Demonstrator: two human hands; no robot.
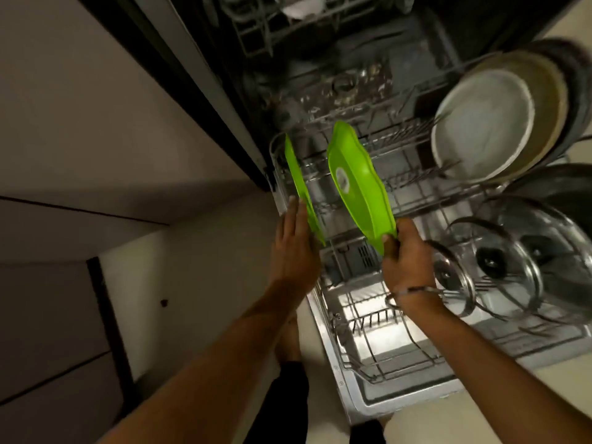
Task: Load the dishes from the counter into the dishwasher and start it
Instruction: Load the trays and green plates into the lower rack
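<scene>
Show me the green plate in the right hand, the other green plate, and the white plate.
Held green plate (355, 181), head view, middle of its face.
Other green plate (299, 181), head view, its thin edge.
White plate (483, 136), head view, center.

Two plates (358, 184) upright in rack (416, 200)

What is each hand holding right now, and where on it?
Right hand pinches the larger green plate at its near lower rim. Left hand lies flat against the other green plate, not gripping it.
</scene>
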